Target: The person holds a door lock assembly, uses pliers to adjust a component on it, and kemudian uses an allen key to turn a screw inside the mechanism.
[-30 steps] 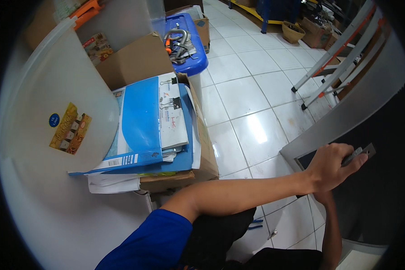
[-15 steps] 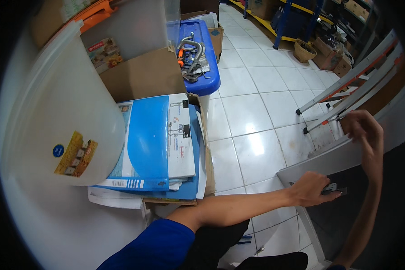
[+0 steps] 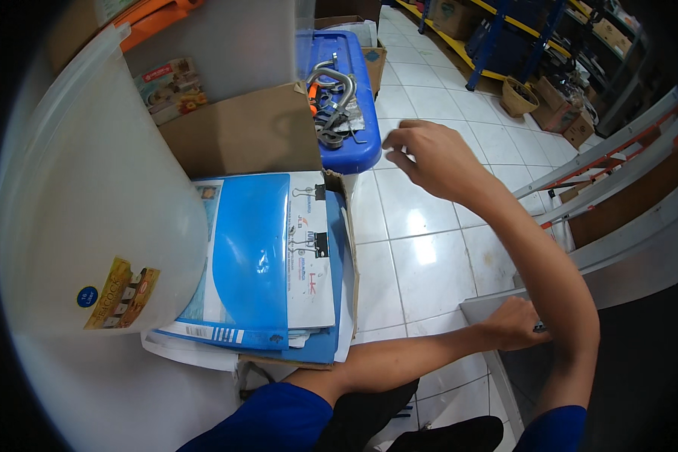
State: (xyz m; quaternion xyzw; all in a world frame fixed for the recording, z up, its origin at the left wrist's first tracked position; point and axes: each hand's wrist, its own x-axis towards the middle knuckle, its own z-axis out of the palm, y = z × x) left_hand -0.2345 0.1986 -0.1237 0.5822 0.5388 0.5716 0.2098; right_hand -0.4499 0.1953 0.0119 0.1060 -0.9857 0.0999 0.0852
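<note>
My left hand (image 3: 514, 324) is closed around a small metal piece (image 3: 539, 326), mostly hidden by the fingers, at the edge of a dark panel with a pale grey rim (image 3: 497, 301). Reaching across above the floor, my right hand (image 3: 433, 160) appears empty, its fingers loosely bent and the thumb apart from them. Its fingertips are near the right edge of a blue lid (image 3: 363, 154). On that lid lie a silver C-clamp (image 3: 346, 94) and several other metal tools, one with an orange part.
An open cardboard box (image 3: 237, 128) holds a blue folder (image 3: 252, 256) and papers with black binder clips. A tall translucent tub (image 3: 105, 203) stands at the left. On the right leans a ladder (image 3: 603, 158). Far back are a wicker basket (image 3: 520, 98) and blue-and-yellow shelves (image 3: 490, 71).
My right hand has swung left and away from the panel, toward the blue lid. My left hand stays at the panel's edge with the metal piece. The view has shifted slightly.
</note>
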